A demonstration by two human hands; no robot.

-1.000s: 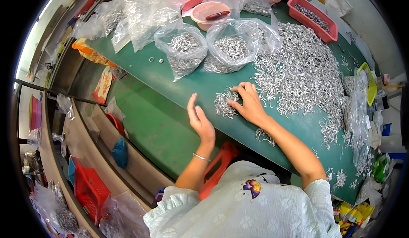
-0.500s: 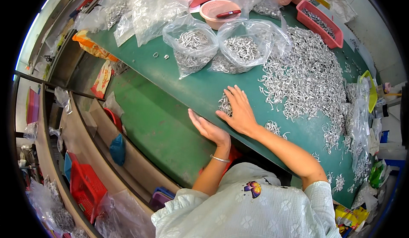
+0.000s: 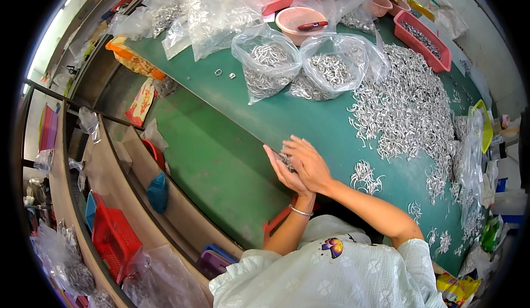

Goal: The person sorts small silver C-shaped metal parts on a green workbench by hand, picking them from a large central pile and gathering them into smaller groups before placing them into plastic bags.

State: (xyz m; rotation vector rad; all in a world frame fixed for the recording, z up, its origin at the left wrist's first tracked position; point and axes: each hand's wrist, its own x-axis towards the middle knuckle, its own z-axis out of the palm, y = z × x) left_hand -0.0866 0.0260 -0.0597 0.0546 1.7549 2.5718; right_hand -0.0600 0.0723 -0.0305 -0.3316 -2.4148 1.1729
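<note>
At the near edge of the green table [image 3: 243, 109], my left hand [image 3: 288, 178] is cupped, palm turned up and inward. A small handful of curved silver metal pieces [image 3: 286, 162] lies in it. My right hand [image 3: 309, 164] closes over the pieces from the right, so most of them are hidden between both palms. Beside my right wrist lies a small cluster of the same pieces [image 3: 365, 178]. A large heap of curved metal pieces [image 3: 406, 106] spreads over the right side. Beyond my hands stand two open clear bags [image 3: 268, 73] filled with such pieces.
A pink basket [image 3: 298, 22] with a red object across it and a pink tray [image 3: 422, 37] of pieces stand at the back. Clear plastic bags [image 3: 221, 15] lie at the far left. Wooden shelving [image 3: 118, 184] with a red basket [image 3: 113, 239] runs along my left.
My right hand has drawn the small pile off the table edge into my left hand. The hands, apart before, now meet around the pieces. The view has shifted slightly.
</note>
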